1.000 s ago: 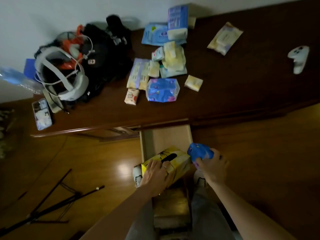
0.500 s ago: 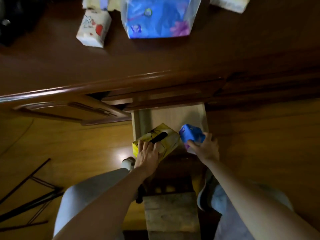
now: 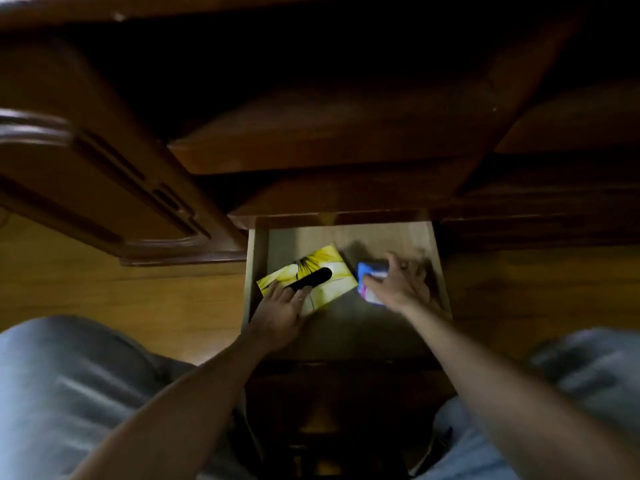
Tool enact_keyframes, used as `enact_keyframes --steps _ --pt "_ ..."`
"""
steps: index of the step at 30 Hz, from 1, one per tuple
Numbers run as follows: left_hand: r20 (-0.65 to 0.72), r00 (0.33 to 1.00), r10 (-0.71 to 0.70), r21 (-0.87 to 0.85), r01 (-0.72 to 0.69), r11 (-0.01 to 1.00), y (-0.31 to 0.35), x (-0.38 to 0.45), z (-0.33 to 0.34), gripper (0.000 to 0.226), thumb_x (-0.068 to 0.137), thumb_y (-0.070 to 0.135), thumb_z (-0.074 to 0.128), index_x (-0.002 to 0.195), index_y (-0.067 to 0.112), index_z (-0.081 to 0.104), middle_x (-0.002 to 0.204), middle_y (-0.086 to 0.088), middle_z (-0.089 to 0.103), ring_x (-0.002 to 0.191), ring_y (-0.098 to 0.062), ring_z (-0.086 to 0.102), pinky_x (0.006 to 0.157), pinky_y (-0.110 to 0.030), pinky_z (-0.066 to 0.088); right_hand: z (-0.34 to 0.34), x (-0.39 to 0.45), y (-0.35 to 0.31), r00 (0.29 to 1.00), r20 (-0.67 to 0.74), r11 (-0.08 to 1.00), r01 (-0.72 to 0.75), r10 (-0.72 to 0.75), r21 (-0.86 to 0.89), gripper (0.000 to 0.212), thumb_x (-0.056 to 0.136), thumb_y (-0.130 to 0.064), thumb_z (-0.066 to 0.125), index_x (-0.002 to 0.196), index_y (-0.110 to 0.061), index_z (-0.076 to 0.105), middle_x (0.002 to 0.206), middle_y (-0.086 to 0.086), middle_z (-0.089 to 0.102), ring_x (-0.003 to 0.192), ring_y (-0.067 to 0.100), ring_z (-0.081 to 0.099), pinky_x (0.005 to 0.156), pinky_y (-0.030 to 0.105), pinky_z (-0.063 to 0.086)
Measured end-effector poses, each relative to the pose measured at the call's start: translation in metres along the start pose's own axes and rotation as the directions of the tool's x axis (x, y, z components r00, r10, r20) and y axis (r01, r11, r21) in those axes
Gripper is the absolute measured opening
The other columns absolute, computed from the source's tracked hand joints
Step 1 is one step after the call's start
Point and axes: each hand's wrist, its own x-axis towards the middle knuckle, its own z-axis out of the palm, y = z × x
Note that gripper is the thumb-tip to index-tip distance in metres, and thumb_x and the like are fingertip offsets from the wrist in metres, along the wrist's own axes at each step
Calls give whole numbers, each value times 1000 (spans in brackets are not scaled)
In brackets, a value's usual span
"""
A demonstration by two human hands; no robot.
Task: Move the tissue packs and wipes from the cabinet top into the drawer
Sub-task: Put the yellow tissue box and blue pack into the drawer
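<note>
The open drawer [image 3: 436, 265] shows its pale wooden bottom below the dark cabinet front. A yellow tissue box [image 3: 332, 275] with a black slot lies tilted inside it at the left. My left hand [image 3: 282, 306] grips the near end of that box. A blue tissue pack [image 3: 367, 271] sits to the right of the box, inside the drawer. My right hand [image 3: 398, 287] holds it from the right, fingers partly spread over it. The cabinet top with the other packs is out of view.
An open cabinet door [image 3: 114, 188] juts out at the left, next to the drawer. Dark closed drawer fronts [image 3: 311, 140] hang above. Wooden floor [image 3: 121, 299] lies on both sides. My knees in grey trousers [image 3: 69, 386] flank the drawer.
The view has dropped below the cabinet top, close to the drawer. Both hands have lowered the yellow box and the blue pack down into the drawer.
</note>
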Motion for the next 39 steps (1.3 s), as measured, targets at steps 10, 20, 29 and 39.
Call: enact_keyframes --steps 10,20,29,39 --pt "229 953 -200 -93 226 970 21 -41 -44 38 96 42 53 129 24 62 130 -9 63 115 -29 61 91 -35 51 -14 -79 7 1000 -24 986 10 -6 164 67 91 -54 63 148 -24 46 152 14 42 137 35 43 102 28 39" --pt "362 932 -34 -248 131 960 19 -46 -24 51 106 49 30 130 19 64 162 -1 29 134 -29 46 100 -35 42 -11 -69 -8 988 -155 999 19 -14 33 75 86 -70 55 149 -33 40 149 13 38 134 38 41 109 46 40" --pt "319 931 -178 -58 207 977 15 -49 -1 60 105 53 24 137 17 60 169 5 -5 155 -22 -6 122 -49 15 30 -61 7 997 80 995 19 -10 -101 97 83 -59 67 159 -41 9 160 16 16 139 45 29 107 50 38" --pt "144 972 -187 -62 198 978 9 -53 13 68 102 61 21 126 16 67 168 2 11 153 -25 12 122 -47 15 38 -60 14 998 33 998 -54 56 -45 102 83 -54 65 158 -45 -3 160 19 20 140 45 27 110 54 33"
